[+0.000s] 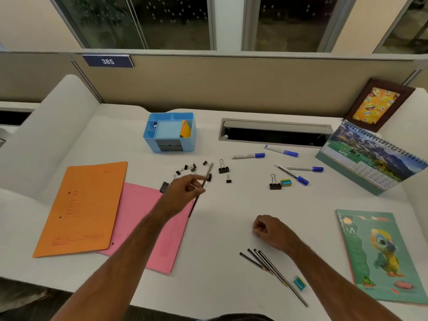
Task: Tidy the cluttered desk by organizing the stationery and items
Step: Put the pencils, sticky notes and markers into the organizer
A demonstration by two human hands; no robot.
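My left hand (185, 188) pinches a dark pencil (203, 181) above the desk, its silver end pointing up toward the blue organizer (150, 130). The organizer stands at the back and holds coloured sticky notes. My right hand (268, 230) rests on the desk with fingers curled, holding nothing. Several dark pencils (266, 262) lie just in front of it. Small black binder clips (190, 169) are scattered near the held pencil, with a larger clip (223, 169) to their right. Several blue-capped markers (287, 163) lie at the right.
An orange folder (85, 209) overlaps a pink folder (148, 228) on the left. A green parrot notebook (379, 258) lies at the right, with a desk calendar (370, 158) and a picture frame (377, 105) behind. A cable slot (275, 133), erasers (286, 182) and a sharpener (300, 283) are also here.
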